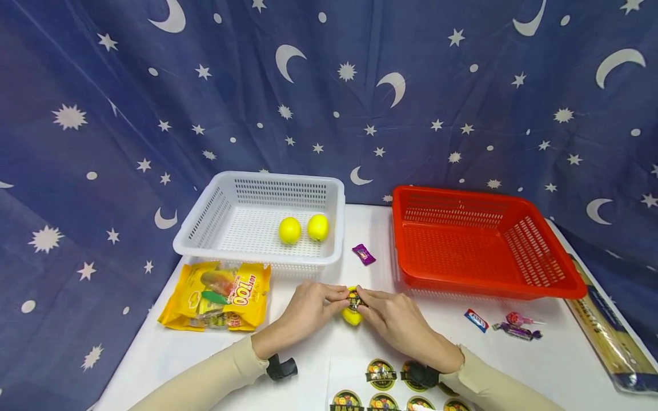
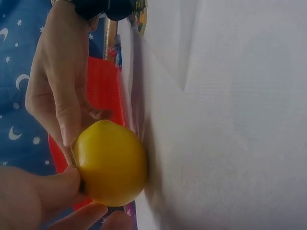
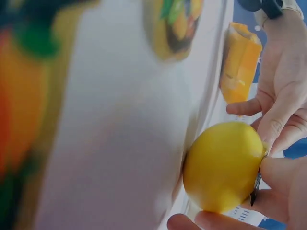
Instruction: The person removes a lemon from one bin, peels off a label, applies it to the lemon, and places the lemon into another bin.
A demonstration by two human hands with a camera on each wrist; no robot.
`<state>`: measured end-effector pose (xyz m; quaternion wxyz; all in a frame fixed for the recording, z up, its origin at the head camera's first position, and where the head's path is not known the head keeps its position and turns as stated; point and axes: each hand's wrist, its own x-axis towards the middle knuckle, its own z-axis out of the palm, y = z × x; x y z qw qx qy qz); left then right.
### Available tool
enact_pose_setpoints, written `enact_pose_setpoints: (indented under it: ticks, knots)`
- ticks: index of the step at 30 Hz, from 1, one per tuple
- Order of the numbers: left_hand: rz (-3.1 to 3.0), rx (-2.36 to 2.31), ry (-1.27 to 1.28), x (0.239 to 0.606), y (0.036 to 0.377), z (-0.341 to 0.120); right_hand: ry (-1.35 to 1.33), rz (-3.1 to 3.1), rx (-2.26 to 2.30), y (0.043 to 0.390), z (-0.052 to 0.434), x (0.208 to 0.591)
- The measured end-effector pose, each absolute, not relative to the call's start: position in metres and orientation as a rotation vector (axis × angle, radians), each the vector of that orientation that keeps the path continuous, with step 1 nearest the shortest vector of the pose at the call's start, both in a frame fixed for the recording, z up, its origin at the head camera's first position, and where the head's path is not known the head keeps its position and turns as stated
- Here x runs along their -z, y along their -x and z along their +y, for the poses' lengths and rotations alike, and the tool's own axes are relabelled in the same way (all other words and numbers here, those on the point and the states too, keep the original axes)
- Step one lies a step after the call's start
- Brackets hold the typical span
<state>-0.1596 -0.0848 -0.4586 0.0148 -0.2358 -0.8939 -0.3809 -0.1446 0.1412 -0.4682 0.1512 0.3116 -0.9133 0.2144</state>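
A yellow lemon point(image 1: 352, 316) rests on the white table between both hands. A round dark sticker point(image 1: 356, 299) with a fruit picture lies on its upper side, its edge standing slightly off the peel in the right wrist view. My left hand point(image 1: 307, 311) holds the lemon from the left, thumb at the sticker and fingers along the side. From the right, my right hand point(image 1: 398, 322) holds it too, with thumb and fingertips at the sticker's other edge. Close up, the lemon point(image 2: 112, 163) shows smooth peel. Fingers partly cover the sticker.
A white basket point(image 1: 200, 242) holds two lemons point(image 1: 304, 229). At right stands a red basket point(image 1: 462, 245). Near me lies a sheet of round stickers point(image 1: 381, 374). A yellow candy bag point(image 1: 218, 297), a purple candy point(image 1: 364, 254), a lollipop point(image 1: 519, 319) and a long packet point(image 1: 612, 331) lie around.
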Motion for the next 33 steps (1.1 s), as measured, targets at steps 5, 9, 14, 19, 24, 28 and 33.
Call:
enact_pose_setpoints:
  ticks: [5,9,14,19,24,28,33]
  knots:
    - [-2.802,1.178,0.735,0.457,0.16,-0.085,-0.802,-2.719,-0.79,0.149,0.139,0.465]
    - [-2.804,1.123,0.77,0.454,0.16,-0.084,-0.81,-2.784,-0.845,0.155,0.135,0.464]
    - [-2.778,1.118,0.802,0.445,0.158,-0.079,-0.869,-2.813,-0.905,0.157,0.137,0.46]
    - [-2.681,1.219,0.795,0.425,0.154,-0.06,-0.834,-2.809,-1.058,0.152,0.162,0.434]
    - [-2.559,1.277,0.812,0.414,0.165,-0.036,-0.753,-2.775,-1.087,0.155,0.2,0.384]
    - [-2.523,1.191,0.81,0.412,0.181,-0.018,-0.637,-2.854,-0.953,0.185,0.231,0.352]
    - [-2.622,0.926,0.826,0.415,0.198,0.007,-0.556,-3.002,-0.824,0.244,0.258,0.349]
